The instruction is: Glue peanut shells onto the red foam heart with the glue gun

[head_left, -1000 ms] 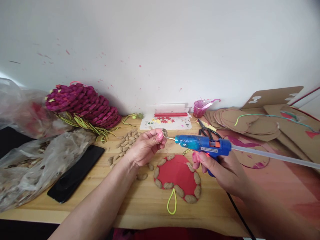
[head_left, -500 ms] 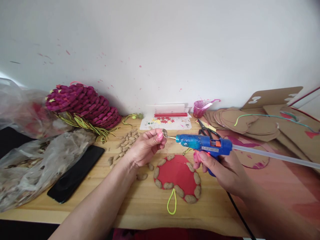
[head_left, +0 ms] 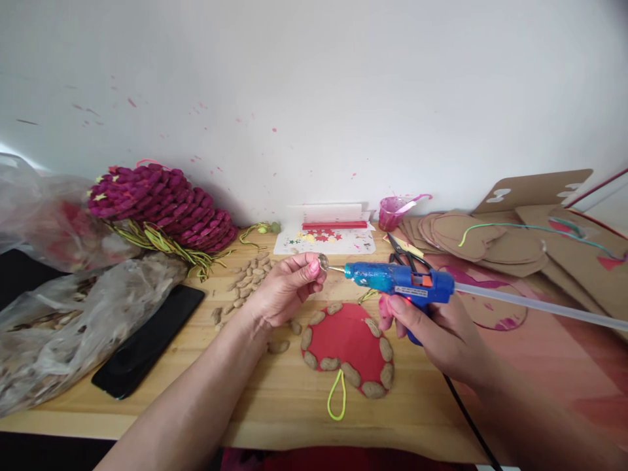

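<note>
Little has moved; peanut (head_left: 324, 261) seemingly between left fingers (head_left: 304, 272).

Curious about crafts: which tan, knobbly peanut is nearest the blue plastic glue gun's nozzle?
The peanut pinched in the bare left hand, unlike those lying on the wooden table or flat red shape.

The lone view looks from the wearer's head, forward and down over the bench (head_left: 275, 405) to the wall (head_left: 314, 98) at twelve o'clock, close behind the left hand (head_left: 290, 288), near centre, and right hand (head_left: 445, 332), at four.
</note>
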Demonstrator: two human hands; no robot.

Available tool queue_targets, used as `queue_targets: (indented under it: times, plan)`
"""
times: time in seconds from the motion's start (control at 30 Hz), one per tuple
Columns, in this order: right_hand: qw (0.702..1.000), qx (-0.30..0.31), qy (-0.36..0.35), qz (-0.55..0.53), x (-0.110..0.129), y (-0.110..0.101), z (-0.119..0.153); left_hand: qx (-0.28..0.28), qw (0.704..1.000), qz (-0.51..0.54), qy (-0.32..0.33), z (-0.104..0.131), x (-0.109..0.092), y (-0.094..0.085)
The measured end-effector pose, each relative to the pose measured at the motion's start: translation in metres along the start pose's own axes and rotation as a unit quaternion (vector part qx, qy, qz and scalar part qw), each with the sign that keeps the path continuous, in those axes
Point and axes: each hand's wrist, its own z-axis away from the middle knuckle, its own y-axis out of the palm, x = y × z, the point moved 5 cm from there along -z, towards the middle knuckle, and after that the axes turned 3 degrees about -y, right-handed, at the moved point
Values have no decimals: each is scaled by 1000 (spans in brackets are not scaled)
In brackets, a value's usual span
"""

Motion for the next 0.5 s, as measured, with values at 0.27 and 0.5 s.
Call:
queue_targets:
  times: [0.27, 0.5]
  plan:
    - [997, -39, 59, -6, -13, -3, -5, -24, 999, -43, 15, 0, -5, -1]
    - [978, -88, 186, -35, -50, -5, -10, -49, 925, -367, 91, 6, 0, 11]
